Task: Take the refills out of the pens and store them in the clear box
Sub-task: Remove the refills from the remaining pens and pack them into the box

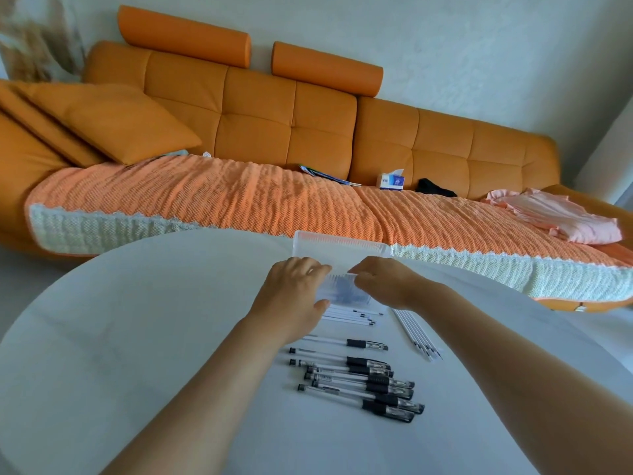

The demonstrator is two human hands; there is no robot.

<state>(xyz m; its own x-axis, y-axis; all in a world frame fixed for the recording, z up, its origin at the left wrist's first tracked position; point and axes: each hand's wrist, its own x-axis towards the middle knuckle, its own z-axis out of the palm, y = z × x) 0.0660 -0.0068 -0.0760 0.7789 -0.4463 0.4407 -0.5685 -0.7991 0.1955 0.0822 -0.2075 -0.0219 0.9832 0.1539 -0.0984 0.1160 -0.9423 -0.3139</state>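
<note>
The left hand and right hand each grip one end of the clear box with curled fingers; the loose refills lie just nearer than the box, parallel to its long side and closest to the left hand, with the pens nearer still.

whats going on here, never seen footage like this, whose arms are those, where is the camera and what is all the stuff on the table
There is no machine here. These are a person's two bare arms, and the single picture comes from a camera worn on their head, looking forward and down. The left hand and the right hand both hold a clear box at a white table. Something bluish shows inside the box, too blurred to name. Nearest the person lies a row of pens with black trim. Between them and the box lie thin white refills, and a second bunch lies to the right. Behind the table stands an orange sofa.
</note>
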